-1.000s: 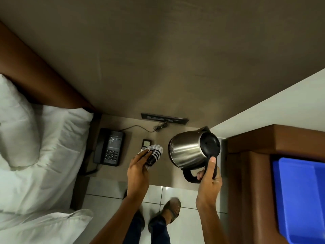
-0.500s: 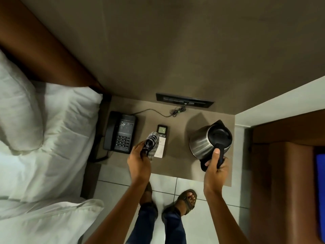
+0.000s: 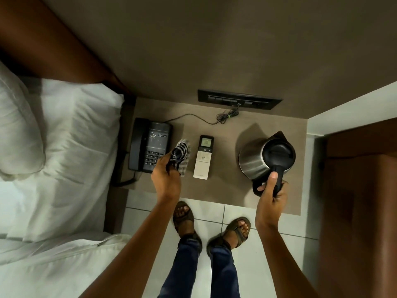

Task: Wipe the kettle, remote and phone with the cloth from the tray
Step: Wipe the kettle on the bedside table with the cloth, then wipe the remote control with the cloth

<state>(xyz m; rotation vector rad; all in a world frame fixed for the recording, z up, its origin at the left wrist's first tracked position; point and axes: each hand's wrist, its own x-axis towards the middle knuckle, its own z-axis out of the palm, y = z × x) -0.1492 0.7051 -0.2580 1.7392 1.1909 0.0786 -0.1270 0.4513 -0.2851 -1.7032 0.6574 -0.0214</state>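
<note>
Bed: white pillow and rumpled white sheets (image 3: 64,147) fill the left edge, hard against the nightstand.
Phone: black corded desk telephone (image 3: 150,145) lies flat at the left end of the brown wooden nightstand top (image 3: 225,186), handset in its cradle, within reach of the bed.
Left hand: left hand (image 3: 166,179) is curled, fingers pinching a bunched black-and-white striped cloth (image 3: 180,155); the wad hangs between phone and remote, just beside the keypad, apparently kept ready for the next item.
Remote: slim white remote with dark display end (image 3: 203,158) lies lengthwise mid-table, apart from the cloth; not touched.
Cable: thin black cord (image 3: 193,117) runs from the phone to the dark wall panel (image 3: 238,100).
Kettle: brushed-steel electric kettle with black lid (image 3: 266,158) stands at the right end, tilted slightly; whether its base rests fully on the table is unclear from overhead.
Right hand: right hand (image 3: 270,194) is wrapped round the black handle, thumb pressed along its top, likely to steady the body.
Judgement: kettle step appears to be closing; remote and phone remain.
</note>
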